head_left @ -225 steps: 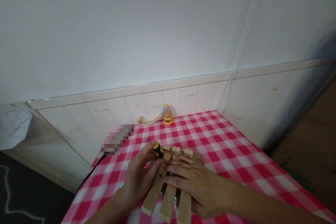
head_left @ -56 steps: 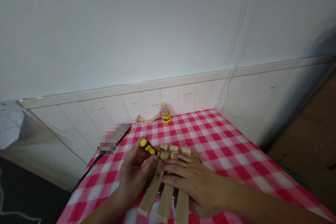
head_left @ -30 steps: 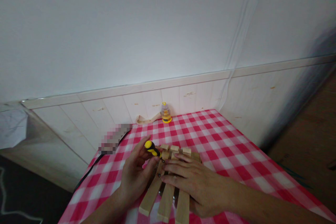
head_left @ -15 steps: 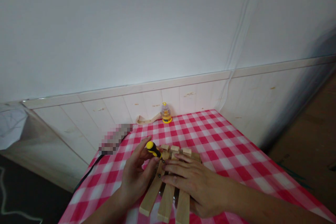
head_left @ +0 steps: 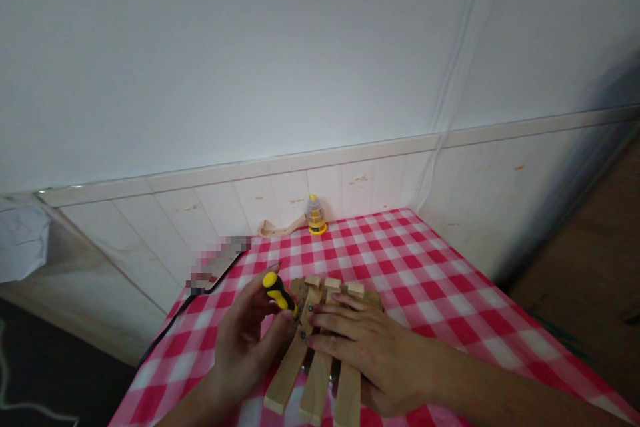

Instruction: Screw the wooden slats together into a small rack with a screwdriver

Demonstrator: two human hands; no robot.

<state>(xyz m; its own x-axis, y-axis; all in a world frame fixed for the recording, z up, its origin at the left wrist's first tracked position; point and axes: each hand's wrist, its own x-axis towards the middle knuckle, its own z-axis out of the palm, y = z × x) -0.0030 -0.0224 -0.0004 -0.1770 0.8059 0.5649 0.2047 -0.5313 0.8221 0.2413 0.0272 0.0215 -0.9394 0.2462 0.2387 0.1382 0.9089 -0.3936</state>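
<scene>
A small rack of three pale wooden slats point(head_left: 316, 383) joined by a cross piece lies on a red-and-white checked tablecloth point(head_left: 425, 280). My right hand point(head_left: 373, 353) lies flat on the slats, fingers stretched out, pressing them down. My left hand point(head_left: 245, 340) is wrapped round a stubby yellow-and-black screwdriver point(head_left: 277, 290). The screwdriver's tip points down at the left slat near dark screw heads point(head_left: 303, 333).
A small yellow and clear plastic case point(head_left: 315, 215) and a curved wooden piece point(head_left: 280, 227) stand at the table's far edge against the white panelled wall. A flat blurred object with a black cable point(head_left: 217, 263) lies at the table's left corner. Dark floor shows on both sides.
My left hand has shifted slightly left and the screwdriver handle has tilted further left. My right hand has stayed flat on the slats.
</scene>
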